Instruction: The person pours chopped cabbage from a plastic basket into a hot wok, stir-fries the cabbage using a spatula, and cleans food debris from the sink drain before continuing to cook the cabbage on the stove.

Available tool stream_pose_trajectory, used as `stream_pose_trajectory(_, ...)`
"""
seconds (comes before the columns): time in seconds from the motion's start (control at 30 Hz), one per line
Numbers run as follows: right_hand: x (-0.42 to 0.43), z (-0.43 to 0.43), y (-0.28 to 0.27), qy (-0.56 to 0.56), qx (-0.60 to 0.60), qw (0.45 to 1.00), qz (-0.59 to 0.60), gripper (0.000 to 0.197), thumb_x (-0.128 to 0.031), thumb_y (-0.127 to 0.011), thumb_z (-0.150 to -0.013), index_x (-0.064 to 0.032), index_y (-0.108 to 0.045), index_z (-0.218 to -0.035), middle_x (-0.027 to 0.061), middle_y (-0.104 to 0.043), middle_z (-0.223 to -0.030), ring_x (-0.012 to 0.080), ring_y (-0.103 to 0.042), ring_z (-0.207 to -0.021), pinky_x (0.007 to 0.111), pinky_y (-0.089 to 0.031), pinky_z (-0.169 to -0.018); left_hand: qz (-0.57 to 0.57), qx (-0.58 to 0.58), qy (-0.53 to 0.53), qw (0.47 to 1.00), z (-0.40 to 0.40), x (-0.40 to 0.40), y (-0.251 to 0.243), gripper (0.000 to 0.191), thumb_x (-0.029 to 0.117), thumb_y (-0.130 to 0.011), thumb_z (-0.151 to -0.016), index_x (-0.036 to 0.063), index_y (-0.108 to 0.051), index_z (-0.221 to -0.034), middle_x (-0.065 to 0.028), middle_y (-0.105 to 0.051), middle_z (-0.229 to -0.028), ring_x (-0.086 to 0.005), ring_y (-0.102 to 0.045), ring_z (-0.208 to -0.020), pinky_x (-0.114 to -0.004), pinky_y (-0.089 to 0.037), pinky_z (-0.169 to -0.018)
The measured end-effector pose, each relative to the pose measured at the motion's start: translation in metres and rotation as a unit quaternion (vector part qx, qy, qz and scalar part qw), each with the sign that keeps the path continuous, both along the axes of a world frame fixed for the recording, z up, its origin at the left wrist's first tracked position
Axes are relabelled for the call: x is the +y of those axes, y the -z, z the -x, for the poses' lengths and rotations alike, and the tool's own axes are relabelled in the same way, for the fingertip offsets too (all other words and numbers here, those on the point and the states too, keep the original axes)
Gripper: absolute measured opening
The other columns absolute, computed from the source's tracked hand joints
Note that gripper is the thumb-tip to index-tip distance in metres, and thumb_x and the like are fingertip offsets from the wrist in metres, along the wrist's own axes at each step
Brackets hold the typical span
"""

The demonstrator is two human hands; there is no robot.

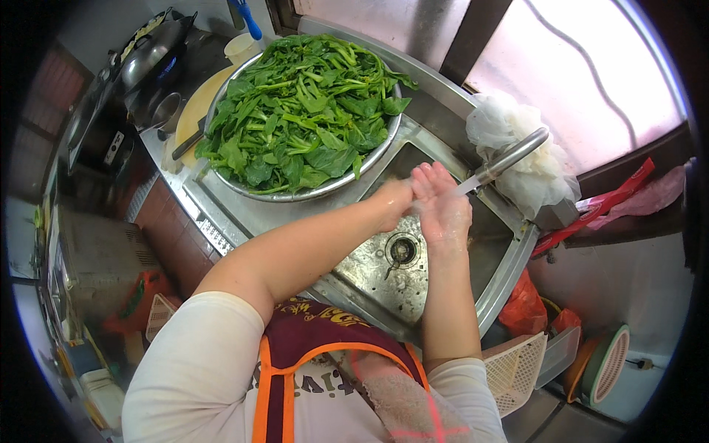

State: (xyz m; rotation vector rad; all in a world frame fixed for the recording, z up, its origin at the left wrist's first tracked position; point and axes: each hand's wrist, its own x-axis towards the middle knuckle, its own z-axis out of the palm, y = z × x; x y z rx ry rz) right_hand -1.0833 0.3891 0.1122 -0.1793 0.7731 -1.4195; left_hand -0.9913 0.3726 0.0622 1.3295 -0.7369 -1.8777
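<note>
Water runs from a metal faucet [512, 155] onto my right hand [442, 202], held palm up over a stainless steel sink [382, 277]. Its fingers are stretched out and nothing lies in the palm. My left hand [394, 202], wet and partly blurred, is curled against the right hand's finger side. Its fingertips are hidden, so its hold cannot be made out. Below both hands is the sink drain [401, 250]. Left of the faucet, a large metal basin [310, 195] heaped with leafy green vegetables [304, 116] rests across the sink's rim.
A knife handle [188, 145] juts over a round cutting board [194, 111] beside the basin. A lidded wok [152, 55] sits over a blue flame at far left. White plastic bags [520, 149] hang behind the faucet. Plastic baskets [512, 374] stand low at right.
</note>
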Motion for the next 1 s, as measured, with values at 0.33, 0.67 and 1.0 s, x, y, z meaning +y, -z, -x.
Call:
stream_pose_trajectory(0.33, 0.002, 0.008, 0.021, -0.182, -0.028, 0.982, -0.038, 0.046, -0.006, -0.047, -0.08, 0.0101, -0.031, -0.12, 0.0244, -0.046, -0.112, 0.0334, -0.051, -0.101, 0.04, -0.045, -0.087, -0.128, 0.265, -0.028, 0.955, -0.034, 0.031, 0.01, 0.026, 0.021, -0.046, -0.084, 0.0039, -0.048, -0.104, -0.0107, -0.054, -0.106, -0.0238, -0.052, -0.099, -0.038, -0.04, -0.087)
stream_pose_trajectory(0.67, 0.012, 0.003, 0.008, -0.166, 0.139, 0.976, 0.002, 0.031, -0.002, -0.046, -0.078, 0.0083, -0.047, -0.107, 0.0202, -0.056, -0.1, 0.0263, -0.058, -0.088, 0.031, -0.048, -0.072, -0.155, 0.1, 0.048, 0.982, -0.045, 0.045, 0.008, 0.045, 0.025, -0.044, -0.086, -0.0026, -0.038, -0.121, -0.0168, -0.047, -0.119, -0.0286, -0.047, -0.109, -0.039, -0.034, -0.095)
stream_pose_trajectory(1.0, -0.009, 0.01, -0.03, -0.297, 0.404, 0.863, 0.066, 0.016, 0.003, -0.041, -0.068, -0.0014, -0.053, -0.076, 0.0061, -0.056, -0.064, 0.0127, -0.052, -0.052, 0.024, -0.041, -0.047, 0.21, -0.332, 0.277, 0.877, -0.034, 0.037, -0.022, 0.028, 0.02, -0.051, -0.074, 0.0014, -0.06, -0.093, -0.0171, -0.061, -0.086, -0.0269, -0.059, -0.085, -0.034, -0.044, -0.074)
